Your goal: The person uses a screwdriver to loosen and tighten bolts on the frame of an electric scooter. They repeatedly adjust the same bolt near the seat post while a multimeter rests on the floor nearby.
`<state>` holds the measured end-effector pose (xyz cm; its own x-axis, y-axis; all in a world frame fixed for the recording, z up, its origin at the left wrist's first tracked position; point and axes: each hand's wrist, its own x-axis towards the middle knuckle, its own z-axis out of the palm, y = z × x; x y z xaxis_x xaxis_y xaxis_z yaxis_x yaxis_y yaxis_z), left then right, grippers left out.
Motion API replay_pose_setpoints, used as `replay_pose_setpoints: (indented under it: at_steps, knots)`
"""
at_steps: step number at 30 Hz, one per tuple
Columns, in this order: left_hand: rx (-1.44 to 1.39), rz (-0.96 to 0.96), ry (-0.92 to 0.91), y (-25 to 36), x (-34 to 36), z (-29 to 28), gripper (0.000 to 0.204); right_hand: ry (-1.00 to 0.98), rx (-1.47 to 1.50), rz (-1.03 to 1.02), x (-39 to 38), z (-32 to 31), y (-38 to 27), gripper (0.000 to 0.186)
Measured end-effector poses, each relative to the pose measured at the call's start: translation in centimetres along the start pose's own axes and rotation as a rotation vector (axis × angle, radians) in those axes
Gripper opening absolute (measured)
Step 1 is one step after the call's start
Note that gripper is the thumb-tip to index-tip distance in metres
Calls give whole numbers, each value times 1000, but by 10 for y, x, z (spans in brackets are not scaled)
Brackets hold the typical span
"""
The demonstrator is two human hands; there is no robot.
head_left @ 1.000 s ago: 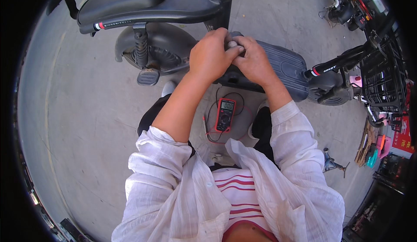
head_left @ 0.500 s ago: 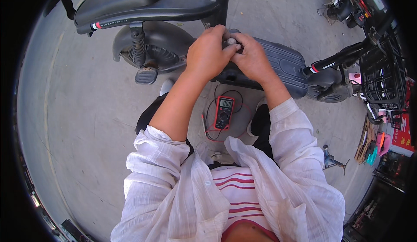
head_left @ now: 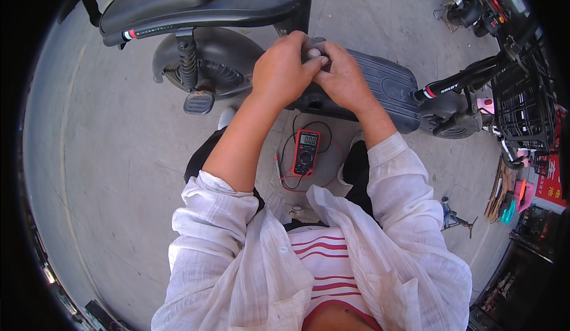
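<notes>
Both hands meet above the black footboard (head_left: 386,84) of an electric scooter, close to its seat post. My left hand (head_left: 284,66) is closed, its thumb reaching toward the other hand. Closed against it, my right hand (head_left: 343,78) has its thumb and fingers bent inward. Between the fingertips something small and dark shows in part; its kind is hidden by the fingers. Below the hands a red and black multimeter (head_left: 306,153) lies on the ground between my feet, its display lit. Its test leads (head_left: 284,147) loop around it, and neither hand touches them.
The scooter's black seat (head_left: 163,1), rear wheel (head_left: 208,63) and pedal (head_left: 198,103) are at the left. To the right stand its front wheel (head_left: 448,117) and a black wire basket (head_left: 522,108). A metal stand-like tool (head_left: 456,217) lies on the ground at right.
My hands stay together at the same spot, with only a slight shift of the fingers. The whole view has moved a few pixels; the multimeter lies as before.
</notes>
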<state>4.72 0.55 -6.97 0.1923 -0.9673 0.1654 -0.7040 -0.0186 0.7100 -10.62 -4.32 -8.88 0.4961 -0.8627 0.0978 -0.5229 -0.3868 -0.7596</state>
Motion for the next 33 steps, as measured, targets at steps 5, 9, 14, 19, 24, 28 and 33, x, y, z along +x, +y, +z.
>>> replay_pose_setpoints:
  at_steps: [5, 9, 14, 19, 24, 28, 33]
  knots:
    - [-45, 67, 43, -8, 0, 6, 34, -4, 244, 34, 2, 6, 8, 40]
    - [4, -20, -37, 0, 0, -4, 31, 13, 127, 34, 0, 4, 1, 41]
    - [-99, 64, 53, -10, 1, 7, 30, 22, 44, -30, 3, 3, 4, 40]
    - [-4, -24, -8, -4, 2, -2, 28, 3, 371, 110, 2, 8, 7, 40]
    - [-43, 28, 30, -7, 2, 3, 29, 72, 64, -89, 5, 6, 13, 41]
    - [-31, 0, 21, -6, 1, 2, 30, 28, 223, 28, 3, 8, 8, 41]
    - [3, -39, -36, 0, 1, -5, 29, 26, 144, 57, 1, 9, 8, 42]
